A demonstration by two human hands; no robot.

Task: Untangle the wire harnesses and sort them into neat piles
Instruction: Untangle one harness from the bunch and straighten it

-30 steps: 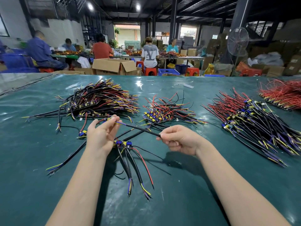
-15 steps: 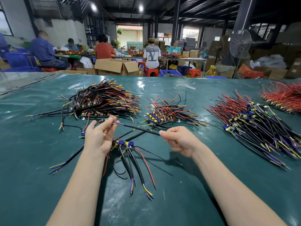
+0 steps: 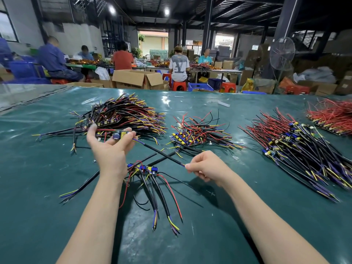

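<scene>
We are holding one wire harness [image 3: 158, 151] stretched in the air between both hands, just above the green table [image 3: 38, 206]. Our left hand [image 3: 110, 149] is gripping its blue and yellow plug end with curled fingertips, the thumb sticking out to the side toward the left pile [image 3: 123, 117]. Our right hand [image 3: 207, 168] is pinching the thin far tip of the same black cable between thumb and forefinger, the other fingers curling under. The cable is running down at a slant from left to right.

Beneath it, a few loose harnesses [image 3: 152, 180] are lying crossed on the table, their plugs bunching together near our left wrist and their coloured ends fanning toward us. The left pile, black with yellow and purple tips, is sitting just behind our left hand. A smaller middle pile [image 3: 198, 132] of red and black wires is lying beyond our right hand. A large right pile [image 3: 297, 143] is spreading out well apart on the right, and a red pile [image 3: 331, 117] is lying behind that one at the table's edge.

Past the table, people [image 3: 179, 67] are sitting at other benches near an open cardboard box [image 3: 137, 79] and a standing fan [image 3: 282, 54].
</scene>
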